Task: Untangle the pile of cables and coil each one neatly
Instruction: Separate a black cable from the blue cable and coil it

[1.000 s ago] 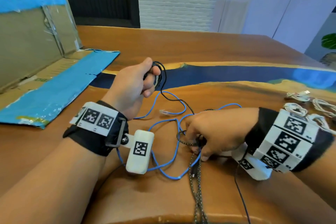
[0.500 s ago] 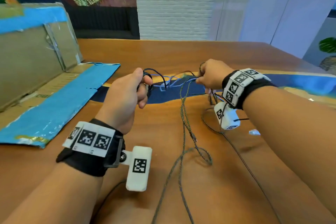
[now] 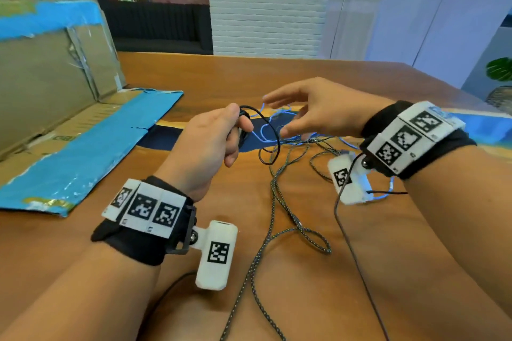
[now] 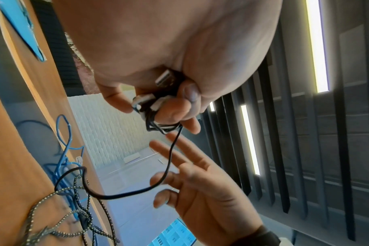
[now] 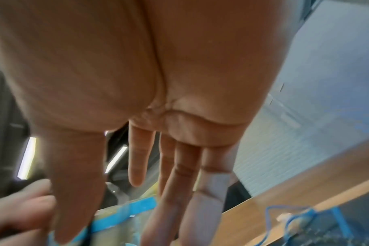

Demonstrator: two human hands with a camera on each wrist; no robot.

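Note:
My left hand (image 3: 238, 125) is raised over the table and grips a small coil of black cable (image 3: 267, 141); in the left wrist view a USB plug (image 4: 164, 78) sticks out of the fist (image 4: 173, 108). The cable's loose end (image 4: 169, 159) hangs down to the tangle. My right hand (image 3: 279, 115) hovers just right of it, fingers straight and spread (image 5: 135, 166), holding nothing. A blue cable (image 3: 273, 122) lies tangled on the table beyond the hands. A speckled braided cable (image 3: 273, 202) trails from that tangle toward me, with a loop (image 3: 314, 239).
A cardboard box (image 3: 47, 86) with blue tape stands at the left, its blue flap (image 3: 83, 158) flat on the wooden table (image 3: 304, 299). A thin black wire (image 3: 350, 232) runs from the right wrist camera toward me. A potted plant (image 3: 498, 72) is far right.
My right hand let go of the braided cable it had lifted and now hangs open near the left hand. The braided cable has dropped onto the table. The left hand kept its grip.

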